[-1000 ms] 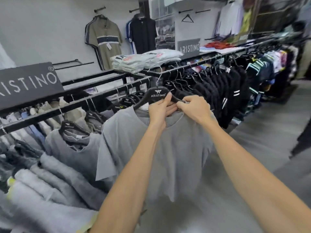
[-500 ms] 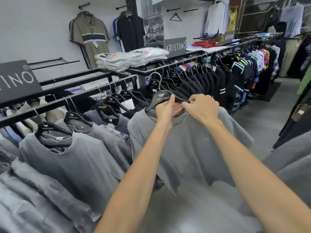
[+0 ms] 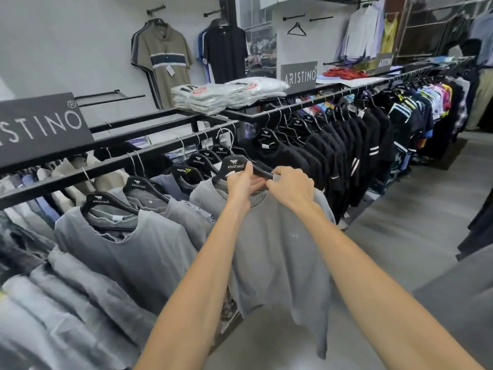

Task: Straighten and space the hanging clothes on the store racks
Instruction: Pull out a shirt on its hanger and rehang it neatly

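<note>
At frame centre, left hand and right hand grip a grey T-shirt's black hanger; the crowded grey shirts at lower left apparently await spacing.

The hanger and its grey T-shirt have seemingly swung round flatter.

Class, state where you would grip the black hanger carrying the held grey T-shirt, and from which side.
Probably the hanger by its bare sloping arms, one each side, from the aisle: the grey T-shirt hangs beneath them and other hangers crowd behind.
</note>
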